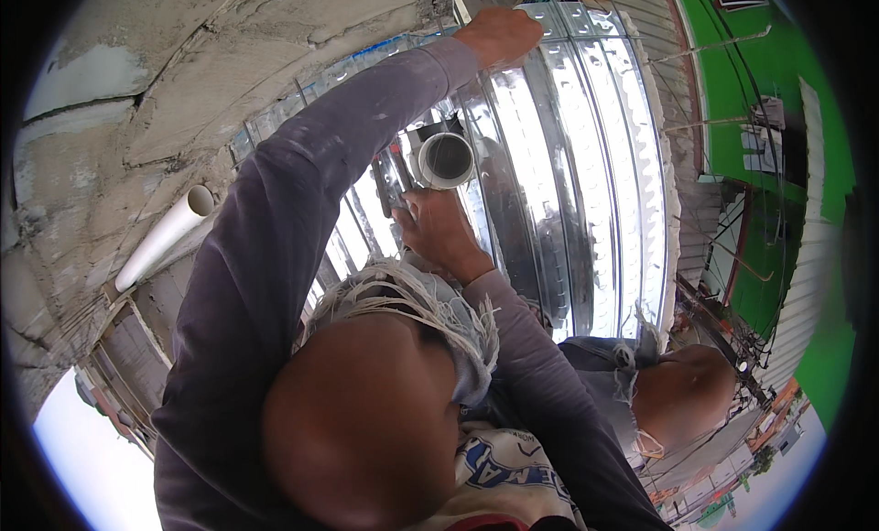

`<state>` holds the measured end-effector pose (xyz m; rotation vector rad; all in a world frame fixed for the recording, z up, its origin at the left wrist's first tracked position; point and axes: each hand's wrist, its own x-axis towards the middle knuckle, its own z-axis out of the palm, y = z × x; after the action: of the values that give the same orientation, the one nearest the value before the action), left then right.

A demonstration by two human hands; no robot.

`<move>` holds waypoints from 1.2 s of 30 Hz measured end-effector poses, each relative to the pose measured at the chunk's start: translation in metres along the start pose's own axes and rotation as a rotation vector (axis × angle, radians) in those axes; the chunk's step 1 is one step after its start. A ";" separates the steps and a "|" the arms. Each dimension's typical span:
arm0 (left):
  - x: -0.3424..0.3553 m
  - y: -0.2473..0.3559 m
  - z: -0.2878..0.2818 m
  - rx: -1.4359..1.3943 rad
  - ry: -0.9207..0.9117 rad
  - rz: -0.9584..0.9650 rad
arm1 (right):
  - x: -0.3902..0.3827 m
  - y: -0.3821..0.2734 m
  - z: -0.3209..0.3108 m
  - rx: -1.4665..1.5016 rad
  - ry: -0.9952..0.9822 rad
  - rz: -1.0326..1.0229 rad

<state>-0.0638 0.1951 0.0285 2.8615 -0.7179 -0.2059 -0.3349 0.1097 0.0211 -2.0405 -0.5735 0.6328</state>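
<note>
My left hand [500, 37] reaches far forward over the shiny ribbed metal sheet [586, 165], its fingers curled into a fist beside thin steel bars. What it grips, if anything, is hidden. Nearer to me, my right hand [444, 229] is low between my knees, fingers bent and close together. A white plastic pipe [447, 160] stands up through the sheet just beyond it, its round mouth facing me. Beside those fingers lies a dark, narrow piece [388, 181] with a bit of red near it; I cannot tell its kind or whether I hold it.
Rough concrete wall [174, 82] rises at the left, with another white pipe [165, 236] sticking out. My bent knees in torn jeans straddle the sheet. Beyond the sheet's right edge are a green wall [732, 37], hanging cables [778, 146] and a corrugated roof [806, 284] lower down.
</note>
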 end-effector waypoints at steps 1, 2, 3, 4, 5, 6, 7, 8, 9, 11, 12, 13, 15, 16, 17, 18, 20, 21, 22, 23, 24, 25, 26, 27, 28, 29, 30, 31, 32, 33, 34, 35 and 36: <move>0.000 -0.003 0.000 -0.037 -0.015 -0.009 | 0.005 -0.012 0.011 -0.113 0.067 0.006; -0.001 -0.003 -0.004 -0.051 -0.063 -0.040 | 0.010 -0.024 0.014 -0.254 0.084 -0.009; -0.001 0.003 -0.012 -0.067 -0.105 -0.059 | 0.020 -0.029 0.020 -0.309 0.145 0.003; -0.001 0.005 -0.018 -0.082 -0.149 -0.083 | 0.029 -0.033 0.028 -0.362 0.200 0.012; -0.002 0.003 -0.018 -0.090 -0.153 -0.096 | 0.040 -0.031 0.035 -0.426 0.192 0.018; -0.004 -0.001 -0.013 -0.093 -0.156 -0.110 | 0.052 -0.032 0.038 -0.489 0.186 0.020; -0.004 -0.007 -0.010 -0.096 -0.158 -0.124 | 0.059 -0.034 0.042 -0.513 0.215 0.012; -0.002 -0.006 -0.013 -0.097 -0.161 -0.115 | 0.066 -0.036 0.041 -0.450 0.187 0.084; -0.005 0.000 -0.016 -0.103 -0.165 -0.111 | 0.069 -0.038 0.039 -0.386 0.153 0.155; -0.007 0.006 -0.022 -0.116 -0.161 -0.106 | 0.072 -0.034 0.031 -0.375 0.086 0.123; -0.011 0.003 -0.020 -0.125 -0.158 -0.109 | 0.068 -0.044 0.023 -0.310 0.141 0.097; -0.011 0.001 -0.020 -0.135 -0.154 -0.112 | 0.057 -0.055 0.017 -0.246 0.195 0.071; -0.011 0.001 -0.022 -0.144 -0.186 -0.123 | 0.039 -0.059 0.018 -0.161 0.263 -0.016; -0.010 0.002 -0.023 -0.150 -0.202 -0.127 | 0.035 -0.055 0.015 -0.047 0.159 0.101; -0.011 0.004 -0.024 -0.166 -0.202 -0.132 | 0.029 -0.051 0.010 0.067 0.055 0.219; -0.013 0.004 -0.025 -0.180 -0.202 -0.139 | 0.022 -0.047 0.003 0.181 -0.050 0.333; -0.012 -0.002 -0.027 -0.210 -0.209 -0.148 | -0.007 -0.026 -0.015 0.420 -0.044 0.327; -0.010 -0.010 -0.021 -0.234 -0.221 -0.148 | -0.026 -0.012 -0.019 0.545 -0.027 0.326; -0.011 -0.014 -0.016 -0.260 -0.235 -0.147 | -0.045 -0.010 -0.033 0.835 -0.017 0.423; -0.010 -0.011 -0.016 -0.273 -0.217 -0.146 | -0.064 -0.010 -0.051 1.121 0.008 0.520; -0.011 -0.008 -0.018 -0.282 -0.201 -0.150 | -0.084 -0.009 -0.069 1.210 0.027 0.616; -0.013 -0.008 -0.019 -0.293 -0.181 -0.162 | -0.099 -0.007 -0.087 1.294 0.043 0.713; -0.015 -0.010 -0.016 -0.350 -0.143 -0.167 | -0.108 -0.002 -0.106 1.330 0.063 0.700; -0.017 -0.016 -0.008 -0.406 -0.108 -0.174 | -0.114 -0.002 -0.123 1.369 0.081 0.690; -0.021 -0.019 0.001 -0.460 -0.072 -0.184 | -0.112 -0.003 -0.141 1.171 0.139 0.697; -0.027 -0.020 0.016 -0.516 0.031 -0.290 | -0.101 -0.005 -0.159 0.976 0.194 0.693; -0.037 -0.020 0.033 -0.565 0.132 -0.399 | -0.088 0.000 -0.177 0.829 0.186 0.635; -0.043 -0.018 0.043 -0.616 0.234 -0.499 | -0.072 0.004 -0.198 0.688 0.157 0.631; -0.048 -0.007 0.044 -0.737 0.287 -0.551 | -0.053 -0.007 -0.217 0.518 0.168 0.592; -0.058 0.009 0.042 -0.852 0.339 -0.607 | -0.036 -0.016 -0.238 0.337 0.133 0.519; -0.064 0.023 0.040 -0.965 0.391 -0.666 | -0.017 0.005 -0.255 0.226 0.049 0.435; -0.065 0.030 0.049 -0.995 0.540 -0.675 | 0.010 0.014 -0.269 0.062 0.003 0.425; -0.066 0.034 0.054 -1.047 0.535 -0.694 | 0.038 0.013 -0.289 -0.316 -0.148 0.428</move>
<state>-0.1464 0.1895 -0.0105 1.8686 0.4162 0.0894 -0.1220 -0.0527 0.1364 -2.4561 -0.3334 1.0027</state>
